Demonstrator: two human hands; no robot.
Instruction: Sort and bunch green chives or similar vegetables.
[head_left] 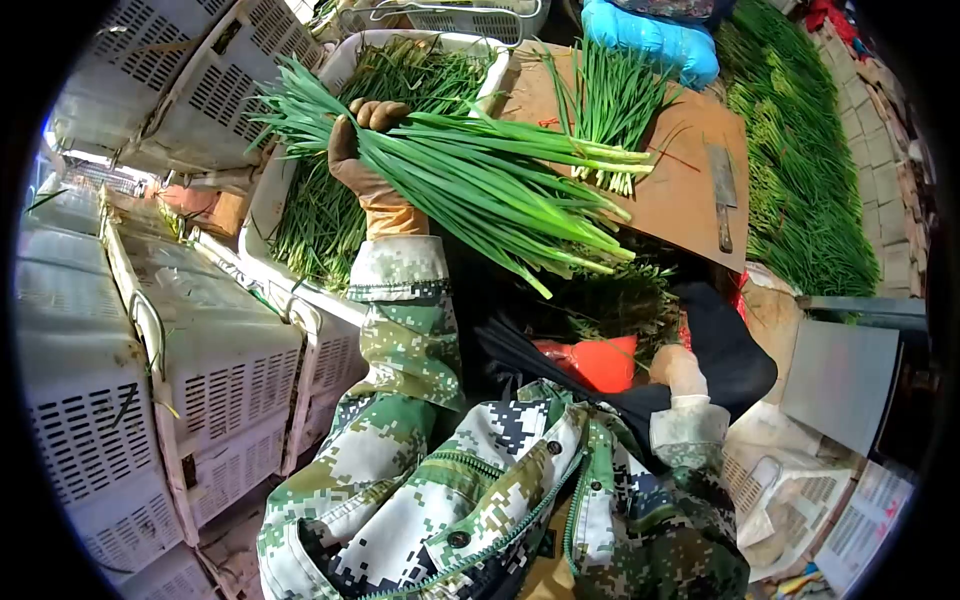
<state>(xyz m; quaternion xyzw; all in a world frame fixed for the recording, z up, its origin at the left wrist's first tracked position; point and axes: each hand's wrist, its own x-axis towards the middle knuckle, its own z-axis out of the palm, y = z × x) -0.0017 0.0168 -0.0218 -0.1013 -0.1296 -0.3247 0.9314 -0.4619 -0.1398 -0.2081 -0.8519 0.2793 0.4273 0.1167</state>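
Above the camouflage jacket (480, 490), the gloved left hand (356, 160) clenches a bundle of long green chives (485, 185); best kept level, ends aligned (whether the right hand (678, 368) grips anything, I cannot tell).

— Was it bright?
— Hard daylight from above; the white crates (215, 350) on the left glared, and deep shadow filled the middle.
— Edges?
— Fisheye-bent, black corners, slightly soft.

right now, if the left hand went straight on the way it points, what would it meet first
Likely the loose greens in the white crate beyond the left hand, which grips a bundle; depth unclear.
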